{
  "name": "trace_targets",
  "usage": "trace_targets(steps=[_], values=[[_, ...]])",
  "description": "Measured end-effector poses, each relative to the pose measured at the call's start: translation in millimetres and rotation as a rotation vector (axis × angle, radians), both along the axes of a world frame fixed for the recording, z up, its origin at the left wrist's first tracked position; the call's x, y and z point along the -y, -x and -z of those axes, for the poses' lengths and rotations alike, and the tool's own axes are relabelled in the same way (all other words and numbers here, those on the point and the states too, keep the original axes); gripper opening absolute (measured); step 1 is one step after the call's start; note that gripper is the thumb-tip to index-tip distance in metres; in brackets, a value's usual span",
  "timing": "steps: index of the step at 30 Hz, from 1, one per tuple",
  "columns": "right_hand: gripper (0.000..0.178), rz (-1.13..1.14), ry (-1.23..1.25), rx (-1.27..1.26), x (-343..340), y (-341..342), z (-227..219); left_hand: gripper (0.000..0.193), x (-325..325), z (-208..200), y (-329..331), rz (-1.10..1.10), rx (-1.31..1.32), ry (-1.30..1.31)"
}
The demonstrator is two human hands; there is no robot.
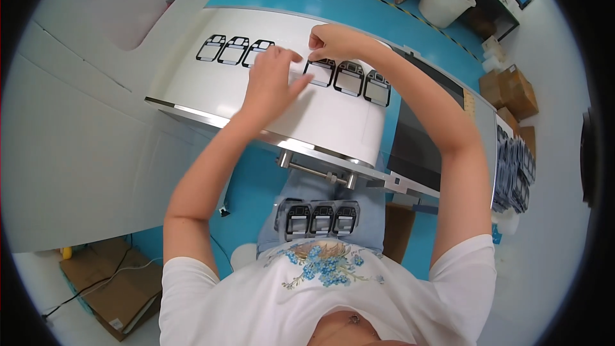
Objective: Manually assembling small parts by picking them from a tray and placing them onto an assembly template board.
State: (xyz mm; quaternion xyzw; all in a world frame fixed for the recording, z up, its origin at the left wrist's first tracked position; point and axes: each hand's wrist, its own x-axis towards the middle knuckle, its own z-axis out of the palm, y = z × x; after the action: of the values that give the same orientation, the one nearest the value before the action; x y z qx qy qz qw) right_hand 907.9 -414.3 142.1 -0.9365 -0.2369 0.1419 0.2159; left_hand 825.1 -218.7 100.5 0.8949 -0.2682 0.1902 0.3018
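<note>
Here we are over the white surface (pixel 327 125), six black-framed pieces (pixel 349 79) lined up: three toward its left edge, three toward its right. Our left hand (pixel 274 83), slightly blurred, has thumb and fingers apart, just beside the innermost left piece (pixel 255 53). And our right hand (pixel 336 43), fingers bent, is at the far end of the innermost right piece (pixel 319 74); whether it's pinching anything, we can't tell! Past the right edge we've got a dark panel (pixel 416 144), then a stack of similar pieces (pixel 512 173). Below the near edge, more pieces (pixel 322 220) lie on our lap (pixel 373 221).
</note>
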Motion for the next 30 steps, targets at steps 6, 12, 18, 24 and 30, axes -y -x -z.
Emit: trace_targets(steps=[6,12,18,24,30], values=[[0.026,0.011,0.061,-0.069,12.3,-25.0,16.8,0.045,26.3,15.5,-48.2,-0.21,-0.291,-0.185],[0.014,-0.077,-0.122,-0.059,19.8,-1.4,21.3,0.037,22.4,20.2,-48.4,-0.178,-0.33,-0.131],[0.013,-0.192,-0.341,0.36,31.5,16.1,41.7,0.025,22.2,38.9,-44.6,-0.091,-0.099,-0.07],[0.014,-0.481,0.053,0.849,35.5,17.4,46.0,0.027,8.5,30.3,-56.5,0.005,-0.173,-0.13],[0.013,-0.441,-0.074,0.98,32.1,25.6,59.8,0.044,10.8,21.6,-73.0,0.091,0.09,-0.384]])
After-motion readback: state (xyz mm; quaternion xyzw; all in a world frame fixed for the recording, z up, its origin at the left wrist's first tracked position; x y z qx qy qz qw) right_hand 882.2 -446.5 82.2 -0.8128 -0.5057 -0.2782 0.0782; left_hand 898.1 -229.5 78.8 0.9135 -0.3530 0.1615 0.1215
